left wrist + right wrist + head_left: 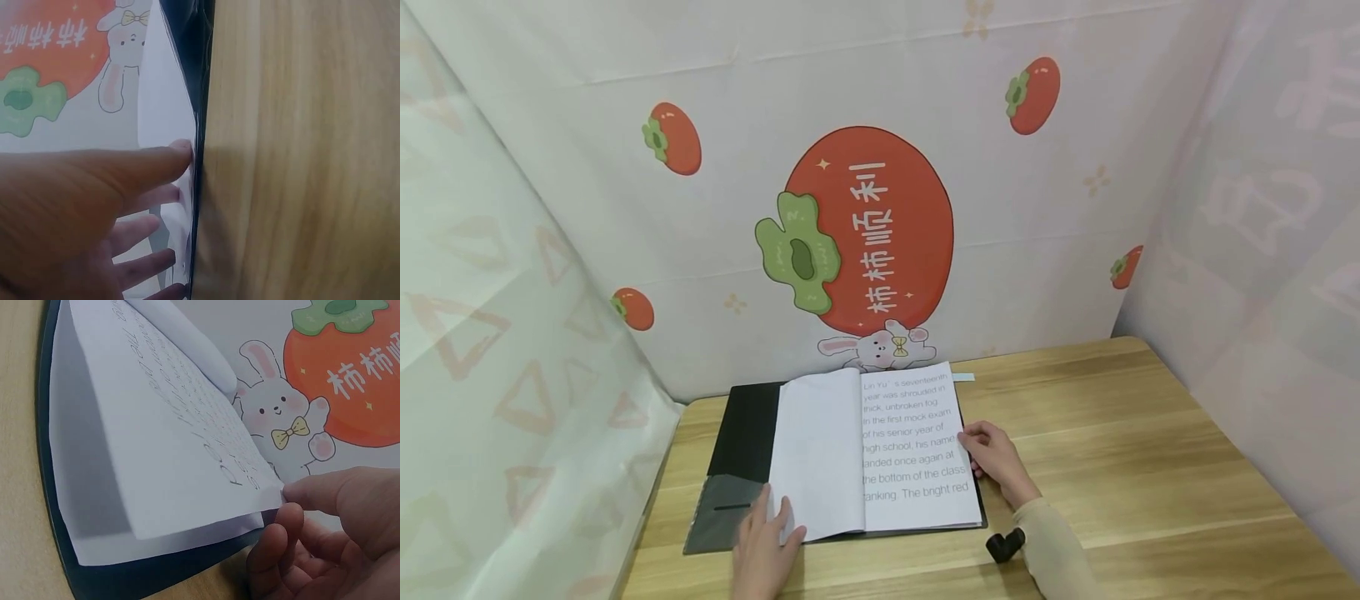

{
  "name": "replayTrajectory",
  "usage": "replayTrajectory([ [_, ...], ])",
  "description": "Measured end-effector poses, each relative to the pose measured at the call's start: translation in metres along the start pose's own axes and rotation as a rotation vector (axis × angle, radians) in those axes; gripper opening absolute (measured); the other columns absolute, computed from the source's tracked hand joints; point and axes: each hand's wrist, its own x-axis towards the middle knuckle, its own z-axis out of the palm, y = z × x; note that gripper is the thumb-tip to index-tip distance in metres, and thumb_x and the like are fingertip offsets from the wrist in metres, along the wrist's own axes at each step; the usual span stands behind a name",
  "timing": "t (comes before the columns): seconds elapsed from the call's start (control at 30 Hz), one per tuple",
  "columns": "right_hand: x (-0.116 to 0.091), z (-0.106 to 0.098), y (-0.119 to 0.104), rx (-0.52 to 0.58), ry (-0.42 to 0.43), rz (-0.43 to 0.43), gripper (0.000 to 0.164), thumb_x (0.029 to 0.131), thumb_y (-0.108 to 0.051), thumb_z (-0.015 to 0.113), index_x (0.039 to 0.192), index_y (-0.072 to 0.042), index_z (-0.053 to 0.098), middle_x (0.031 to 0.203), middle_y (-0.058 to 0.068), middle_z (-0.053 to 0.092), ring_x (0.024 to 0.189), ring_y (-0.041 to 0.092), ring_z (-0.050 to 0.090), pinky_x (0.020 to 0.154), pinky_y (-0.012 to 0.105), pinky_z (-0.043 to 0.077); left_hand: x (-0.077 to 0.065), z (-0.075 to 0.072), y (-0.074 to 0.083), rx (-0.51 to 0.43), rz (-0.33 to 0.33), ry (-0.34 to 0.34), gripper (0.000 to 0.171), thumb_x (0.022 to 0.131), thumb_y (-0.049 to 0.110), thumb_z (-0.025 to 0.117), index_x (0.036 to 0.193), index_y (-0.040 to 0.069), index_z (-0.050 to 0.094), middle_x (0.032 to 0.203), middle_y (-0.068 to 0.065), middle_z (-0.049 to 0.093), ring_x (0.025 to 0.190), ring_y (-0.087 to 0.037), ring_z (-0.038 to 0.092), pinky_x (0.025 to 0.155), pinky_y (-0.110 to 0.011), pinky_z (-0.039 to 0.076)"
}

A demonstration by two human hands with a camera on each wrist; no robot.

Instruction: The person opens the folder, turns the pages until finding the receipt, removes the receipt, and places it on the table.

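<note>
A black folder (751, 421) lies spread on the table with white pages inside it. Its left page (816, 450) looks blank, while the right page (910, 458) carries large printed English text. My left hand (765, 542) rests at the lower left corner of the left page, fingers extended and spread over the paper and folder. Along the right edge, my right hand (996, 458) pinches the printed page between thumb and fingers. In the right wrist view this printed sheet (181, 481) bows up at my fingertips, above another white sheet (94, 547).
The wooden table (1090, 433) extends to the right of the folder. Behind it hangs a white cloth (730, 208) printed with persimmons and a rabbit. A pale blue tab (964, 377) sticks out behind the page. A small black object (1005, 546) sits by the right wrist.
</note>
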Motion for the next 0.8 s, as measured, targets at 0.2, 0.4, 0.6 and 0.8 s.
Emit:
replayTrajectory([
  [0.2, 0.0, 0.001, -0.002, -0.021, 0.005, -0.01, 0.019, 0.105, -0.017, 0.063, 0.113, -0.001, 0.063, 0.092, 0.01, 0.062, 0.065, 0.017, 0.052, 0.055, 0.026, 0.043, -0.003, 0.001, 0.004, 0.004, 0.03, 0.038, 0.055, 0.098, 0.027, 0.072, 0.137, -0.011, 0.062, 0.16, -0.028, 0.041, 0.138, -0.057, 0.04, 0.101, -0.08, 0.036],
  [0.4, 0.002, 0.001, -0.004, -0.034, 0.018, -0.036, 0.014, 0.104, -0.017, 0.065, 0.106, -0.003, 0.063, 0.091, 0.008, 0.06, 0.067, 0.017, 0.051, 0.055, 0.025, 0.043, -0.003, 0.003, 0.006, -0.01, 0.027, 0.051, 0.054, 0.101, 0.03, 0.07, 0.138, -0.009, 0.063, 0.157, -0.028, 0.044, 0.139, -0.055, 0.039, 0.102, -0.08, 0.035],
  [0.6, 0.003, 0.005, -0.012, -0.063, 0.03, -0.073, 0.016, 0.102, -0.02, 0.066, 0.1, -0.004, 0.064, 0.095, 0.009, 0.062, 0.081, 0.021, 0.056, 0.067, 0.028, 0.046, -0.007, 0.003, 0.017, -0.052, 0.085, 0.126, 0.049, 0.102, 0.032, 0.07, 0.137, -0.001, 0.066, 0.154, -0.03, 0.044, 0.139, -0.056, 0.037, 0.102, -0.08, 0.034],
  [0.8, 0.001, 0.014, -0.024, -0.065, 0.02, -0.083, 0.014, 0.101, -0.02, 0.066, 0.1, -0.006, 0.064, 0.098, 0.009, 0.062, 0.089, 0.023, 0.057, 0.074, 0.031, 0.047, -0.01, 0.013, 0.04, -0.071, 0.246, 0.297, 0.035, 0.099, 0.024, 0.074, 0.129, 0.006, 0.07, 0.144, -0.022, 0.055, 0.129, -0.046, 0.047, 0.095, -0.07, 0.044],
])
